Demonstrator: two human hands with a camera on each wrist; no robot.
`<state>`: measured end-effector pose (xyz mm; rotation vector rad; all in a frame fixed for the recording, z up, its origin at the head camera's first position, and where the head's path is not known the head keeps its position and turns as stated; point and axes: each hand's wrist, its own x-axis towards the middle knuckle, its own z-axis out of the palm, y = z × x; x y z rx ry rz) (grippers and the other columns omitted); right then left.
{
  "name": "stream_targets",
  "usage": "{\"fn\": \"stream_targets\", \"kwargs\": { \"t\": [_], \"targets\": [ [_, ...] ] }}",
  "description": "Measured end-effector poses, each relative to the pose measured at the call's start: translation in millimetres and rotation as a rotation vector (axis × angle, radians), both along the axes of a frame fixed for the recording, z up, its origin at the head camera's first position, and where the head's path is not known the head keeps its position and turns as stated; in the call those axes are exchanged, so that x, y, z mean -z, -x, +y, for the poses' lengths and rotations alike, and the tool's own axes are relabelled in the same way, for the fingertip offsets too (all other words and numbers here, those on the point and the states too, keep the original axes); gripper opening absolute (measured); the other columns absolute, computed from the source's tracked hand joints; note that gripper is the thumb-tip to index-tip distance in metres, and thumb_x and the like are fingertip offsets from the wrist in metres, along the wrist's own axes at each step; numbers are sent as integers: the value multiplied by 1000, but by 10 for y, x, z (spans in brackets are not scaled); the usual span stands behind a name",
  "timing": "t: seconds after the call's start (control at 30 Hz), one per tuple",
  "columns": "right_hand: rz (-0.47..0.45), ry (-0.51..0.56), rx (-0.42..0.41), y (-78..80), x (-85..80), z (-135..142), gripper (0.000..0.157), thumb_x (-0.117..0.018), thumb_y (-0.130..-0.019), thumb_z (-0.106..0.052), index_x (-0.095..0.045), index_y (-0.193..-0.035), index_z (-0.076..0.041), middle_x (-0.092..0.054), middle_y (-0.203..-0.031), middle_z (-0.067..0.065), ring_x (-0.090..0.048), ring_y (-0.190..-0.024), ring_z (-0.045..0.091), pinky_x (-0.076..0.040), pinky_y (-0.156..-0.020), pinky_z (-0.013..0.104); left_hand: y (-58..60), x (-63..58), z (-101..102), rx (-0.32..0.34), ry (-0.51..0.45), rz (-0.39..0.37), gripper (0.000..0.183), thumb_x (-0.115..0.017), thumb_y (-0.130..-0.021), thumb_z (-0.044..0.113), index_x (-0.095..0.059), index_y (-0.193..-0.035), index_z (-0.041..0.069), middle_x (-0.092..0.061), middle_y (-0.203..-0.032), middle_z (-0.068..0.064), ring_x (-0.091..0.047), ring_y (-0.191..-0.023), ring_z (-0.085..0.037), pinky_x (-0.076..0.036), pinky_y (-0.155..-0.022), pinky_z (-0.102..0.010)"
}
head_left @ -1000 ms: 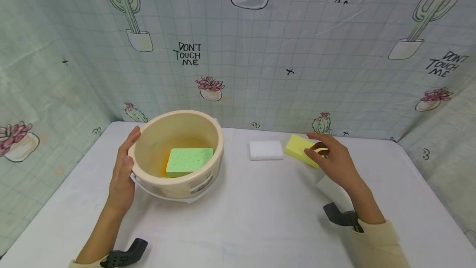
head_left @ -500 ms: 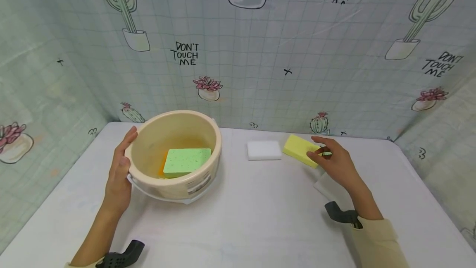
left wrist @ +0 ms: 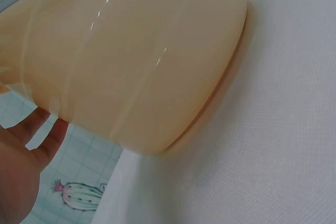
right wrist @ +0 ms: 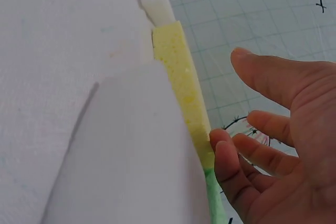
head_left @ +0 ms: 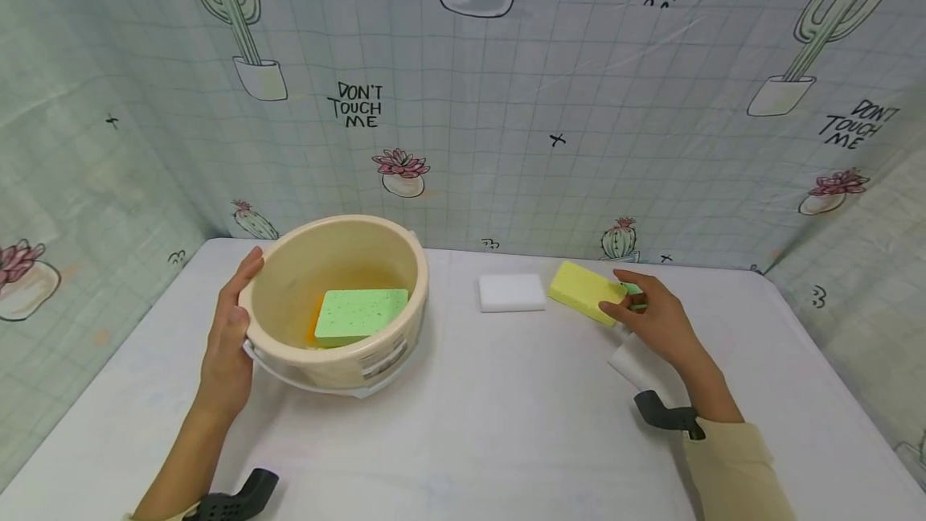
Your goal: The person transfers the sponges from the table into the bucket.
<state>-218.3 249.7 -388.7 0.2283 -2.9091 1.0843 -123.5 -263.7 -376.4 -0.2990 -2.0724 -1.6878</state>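
My left hand (head_left: 230, 344) rests against the left side of a cream bucket (head_left: 340, 235), fingers straight along the wall and thumb near the rim. Inside the bucket lies a green sponge (head_left: 362, 313) with something orange (head_left: 314, 320) partly hidden under it. My right hand (head_left: 654, 320) hovers with thumb and fingers apart at the right end of a yellow sponge (head_left: 581, 289), holding nothing. Behind its fingers a second green sponge (head_left: 633, 289) shows in part; the right wrist view shows that green sponge (right wrist: 214, 192) beyond the yellow one.
A white sponge (head_left: 512, 293) lies left of the yellow one. Another white block (head_left: 635, 362) sits partly hidden under my right wrist. A white cloth (head_left: 463, 424) covers the table, and a printed curtain (head_left: 492, 103) stands along its back and sides.
My right hand has shifted a little to the right, uncovering more of the yellow sponge and the green one behind. My left hand stays at the bucket. The head view has drifted slightly.
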Motion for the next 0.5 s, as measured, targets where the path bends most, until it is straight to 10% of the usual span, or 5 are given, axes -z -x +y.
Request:
{"fn": "stream_targets", "kwargs": {
  "t": [0.5],
  "targets": [
    [-24, 18, -33, 64, 145, 86, 75, -73, -84, -32, -39, -143, 0, -43, -122, 20, -52, -88, 27, -45, -64, 28, -22, -65, 62, 36, -46, 25, 51, -29, -100, 24, -30, -150, 13, -16, -158, -1, -13, -143, -21, -22, -109, -19]
  ]
}}
